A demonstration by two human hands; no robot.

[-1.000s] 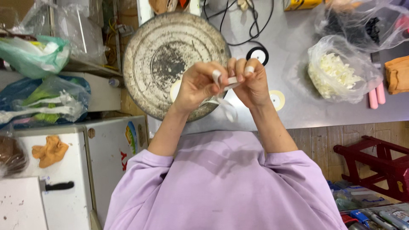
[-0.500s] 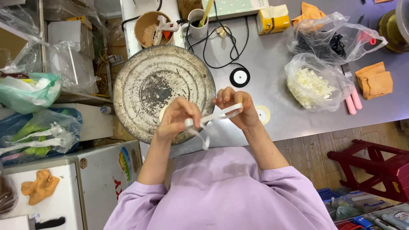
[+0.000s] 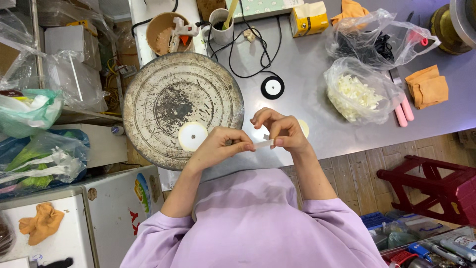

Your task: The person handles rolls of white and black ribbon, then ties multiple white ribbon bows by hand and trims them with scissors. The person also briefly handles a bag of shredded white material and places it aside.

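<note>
Left hand (image 3: pixel 218 144) and right hand (image 3: pixel 282 131), fingertips pinched together on opposite ends of one short white strip (image 3: pixel 263 144), beside round metal turntable (image 3: pixel 183 106).

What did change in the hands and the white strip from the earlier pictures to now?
Both hands, left hand and right hand, came lower and nearer the body, off the round metal disc. The white strip, earlier dangling loose, is now short and flat between the fingers. Both hands keep pinching it; the bag of white pieces stayed.

A small yellow carton (image 3: pixel 308 19) stands at top centre; right of it, a clear plastic bag (image 3: pixel 359 93) holds white pieces.
</note>
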